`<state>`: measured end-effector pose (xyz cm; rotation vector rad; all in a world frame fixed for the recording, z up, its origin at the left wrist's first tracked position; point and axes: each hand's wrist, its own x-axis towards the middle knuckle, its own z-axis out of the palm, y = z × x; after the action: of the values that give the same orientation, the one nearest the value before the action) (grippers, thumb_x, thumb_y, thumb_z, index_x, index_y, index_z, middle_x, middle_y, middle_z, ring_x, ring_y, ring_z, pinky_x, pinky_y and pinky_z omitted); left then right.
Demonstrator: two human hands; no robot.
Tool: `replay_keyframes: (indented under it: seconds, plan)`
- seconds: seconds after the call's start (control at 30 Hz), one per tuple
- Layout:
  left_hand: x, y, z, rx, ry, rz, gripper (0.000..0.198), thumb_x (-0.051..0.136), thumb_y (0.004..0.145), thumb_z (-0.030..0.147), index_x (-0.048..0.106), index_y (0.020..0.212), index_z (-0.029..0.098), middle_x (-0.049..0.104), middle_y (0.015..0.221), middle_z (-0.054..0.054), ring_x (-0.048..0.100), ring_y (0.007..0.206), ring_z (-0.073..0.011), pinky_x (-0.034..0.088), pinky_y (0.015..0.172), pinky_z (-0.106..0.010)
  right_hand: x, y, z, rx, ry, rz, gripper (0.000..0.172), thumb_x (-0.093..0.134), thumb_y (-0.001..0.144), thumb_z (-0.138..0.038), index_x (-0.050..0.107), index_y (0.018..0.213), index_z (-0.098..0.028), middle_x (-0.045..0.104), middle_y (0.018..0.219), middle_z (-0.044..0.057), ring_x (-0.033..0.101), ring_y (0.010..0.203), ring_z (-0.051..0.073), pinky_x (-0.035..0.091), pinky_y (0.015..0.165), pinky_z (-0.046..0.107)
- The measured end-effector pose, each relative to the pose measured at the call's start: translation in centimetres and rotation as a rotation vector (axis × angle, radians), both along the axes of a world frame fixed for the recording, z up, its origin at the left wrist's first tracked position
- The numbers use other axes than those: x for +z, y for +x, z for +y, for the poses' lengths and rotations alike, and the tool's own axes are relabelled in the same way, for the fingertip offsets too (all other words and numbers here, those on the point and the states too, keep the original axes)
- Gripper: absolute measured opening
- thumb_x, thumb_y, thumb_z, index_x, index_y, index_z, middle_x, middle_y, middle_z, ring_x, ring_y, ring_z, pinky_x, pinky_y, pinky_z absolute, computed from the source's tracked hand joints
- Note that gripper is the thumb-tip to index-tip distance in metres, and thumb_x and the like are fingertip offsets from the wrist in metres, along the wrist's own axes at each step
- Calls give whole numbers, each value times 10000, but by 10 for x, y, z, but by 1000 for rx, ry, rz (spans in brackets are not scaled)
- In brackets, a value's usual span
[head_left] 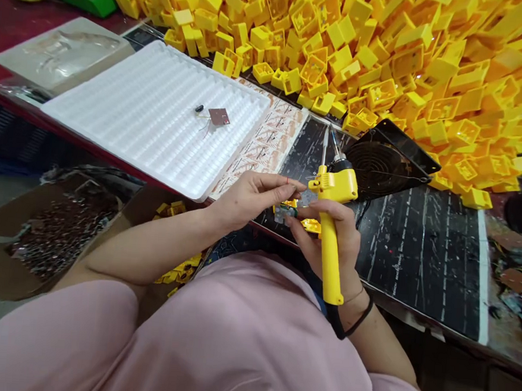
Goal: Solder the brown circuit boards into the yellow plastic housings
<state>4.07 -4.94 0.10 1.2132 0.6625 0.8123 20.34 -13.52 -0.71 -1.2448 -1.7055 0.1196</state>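
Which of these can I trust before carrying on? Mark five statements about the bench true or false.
1. The right hand holds a yellow soldering tool. True.
2. In the picture, the black fan is right of the white tray. True.
3. Nothing lies on the white tray. False: a brown square board lies on it.
4. Everything heaped behind the fan is green. False: yellow casings are heaped there.
5. The soldering tool's tip points at the wearer's body. False: it points away, toward the heap.
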Motion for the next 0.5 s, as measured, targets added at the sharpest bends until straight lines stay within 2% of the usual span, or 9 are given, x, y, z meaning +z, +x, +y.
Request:
replay_keyframes:
  seconds: [0.1, 0.17, 0.23, 0.3, 0.4, 0.5]
  plan:
    - [-8, 8, -7, 2, -120, -50, 449, 906, 686, 618, 848, 865, 211, 799, 818, -41, 722, 773, -146, 594, 794, -266, -9, 0, -3, 36, -25, 93, 407, 795, 889, -228, 532, 1191, -297, 747, 909, -51, 769, 747, 145, 659, 756, 272]
    - [-9, 6, -7, -1, -84, 0, 458, 889, 702, 630, 845, 862, 203, 791, 802, -41, 697, 719, -132, 573, 732, -250, -13, 3, -5, 59, -44, 139, 419, 808, 885, -265, 541, 1206, -299, 760, 933, -47, 777, 762, 151, 664, 766, 277]
    - [-7, -1, -2, 1, 89, 131, 365, 827, 807, 554, 847, 901, 201, 800, 850, -47, 700, 737, -133, 553, 723, -242, -14, 11, -10, 50, -60, 134, 390, 805, 890, -291, 575, 1204, -298, 779, 975, -28, 789, 804, 167, 668, 801, 295]
    - [-5, -11, 8, -7, 379, 341, 243, 734, 900, 418, 848, 947, 209, 806, 902, -52, 715, 795, -146, 545, 766, -252, -12, 24, -16, 14, -45, 87, 320, 788, 904, -279, 627, 1180, -296, 790, 960, -24, 791, 805, 170, 665, 808, 290]
    - [-7, -25, 23, -44, 761, 665, 226, 638, 925, 289, 838, 996, 210, 804, 929, -67, 716, 845, -175, 536, 826, -290, -6, 45, -24, -33, -36, 13, 250, 699, 972, -252, 667, 1217, -287, 794, 881, -24, 779, 736, 160, 658, 783, 280]
    - [-13, -29, 28, -66, 867, 856, 238, 608, 939, 273, 807, 1039, 188, 801, 932, -76, 710, 840, -188, 530, 834, -306, -2, 59, -21, -21, -93, -116, 240, 635, 1011, -242, 667, 1244, -286, 803, 947, -5, 781, 767, 160, 649, 765, 276]
